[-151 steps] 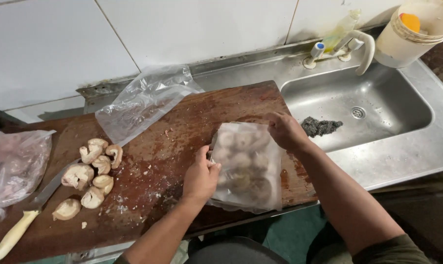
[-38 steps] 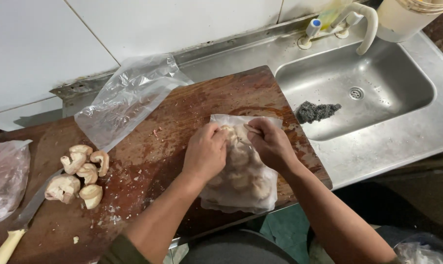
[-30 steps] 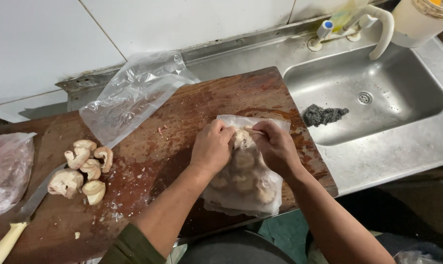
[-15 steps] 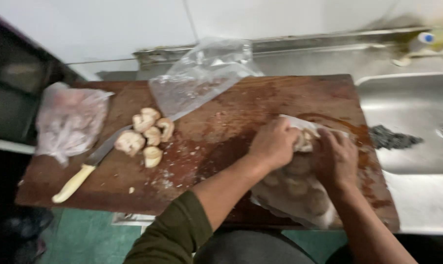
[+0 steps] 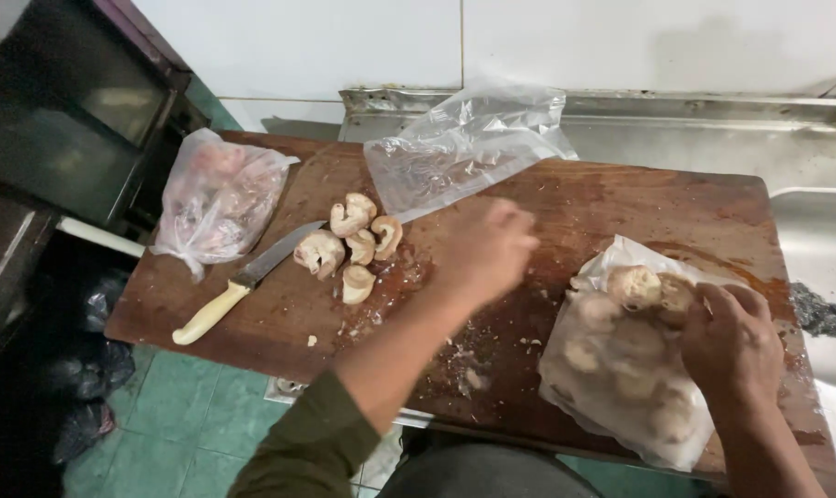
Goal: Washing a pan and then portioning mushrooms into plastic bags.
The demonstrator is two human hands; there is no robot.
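Lowest in the frame, at lower right, the right hand [image 5: 732, 355] rests on the open top of a clear bag of mushrooms [image 5: 626, 369], fingers curled together over the bag's mouth and touching the topmost mushrooms; the bag lies on its side at the right end of the board [image 5: 547, 212], its lower edge reaching the board's near rim. The left arm, in an olive sleeve [image 5: 312, 443], crosses up from the bottom centre, and the left hand [image 5: 483, 249] hovers over the middle of the board, blurred, fingers bent loosely inward; whether anything is pinched in them cannot be told. Small crumbs and pale scraps lie on the wet brown wood just below that hand. To its left, centre-left of the frame, a cluster of cut mushrooms [image 5: 352, 247] sits on the board. A knife [image 5: 243, 281] with a cream handle lies slantwise just beside them, blade tip touching the pile, handle pointing to the lower left. Farther left, at the board's upper left corner, stands a knotted pinkish bag [image 5: 217, 198]. At top centre an empty clear bag [image 5: 464, 143] lies crumpled across the board's far edge. The steel sink [image 5: 819, 240] occupies the right edge, with a dark scrap [image 5: 819, 314] on it. White tiles [image 5: 529, 41] fill the background.
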